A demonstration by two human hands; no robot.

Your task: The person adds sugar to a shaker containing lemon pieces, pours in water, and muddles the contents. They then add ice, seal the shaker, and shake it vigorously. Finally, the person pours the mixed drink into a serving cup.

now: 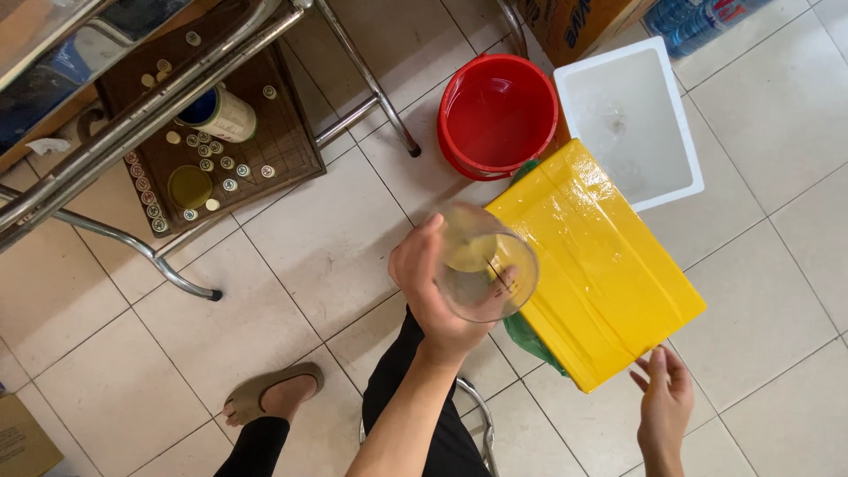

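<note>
Your left hand (433,291) grips a clear glass (481,263), mouth tipped toward you, over the floor beside the yellow box (596,265). Your right hand (664,397) hangs open, empty, near the box's corner. That one-handed hold looks risky: a slip could shatter the glass on the tiles (300,256), short of the red bucket (499,115).
</note>
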